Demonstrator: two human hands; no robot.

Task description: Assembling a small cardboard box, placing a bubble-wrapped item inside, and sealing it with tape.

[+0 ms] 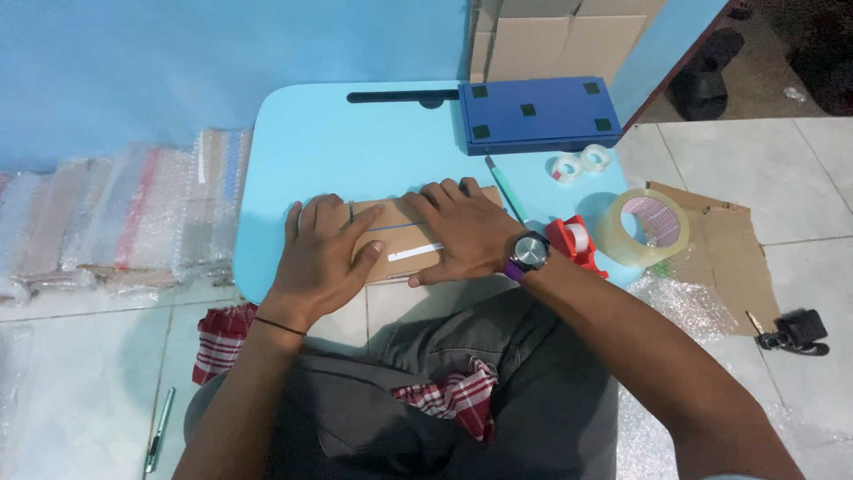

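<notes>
Your left hand [322,253] and right hand [462,233] both lie flat, fingers spread, pressing the cardboard parcel [400,240] at the near edge of the light blue table [355,142]; neither grasps anything. Judgement: keep even pressure along the parcel's top so the white strip [414,252] seats without lifting. The tape dispenser [576,242] and large tape roll [641,228] sit just right; the 2 small rolls [579,164] lie farther off.

Home packing spot — tiled floor [817,196], low lap table [355,142], tape rolls [641,227], bubble wrap [133,213], stacked cardboard boxes [551,40] etc.
</notes>
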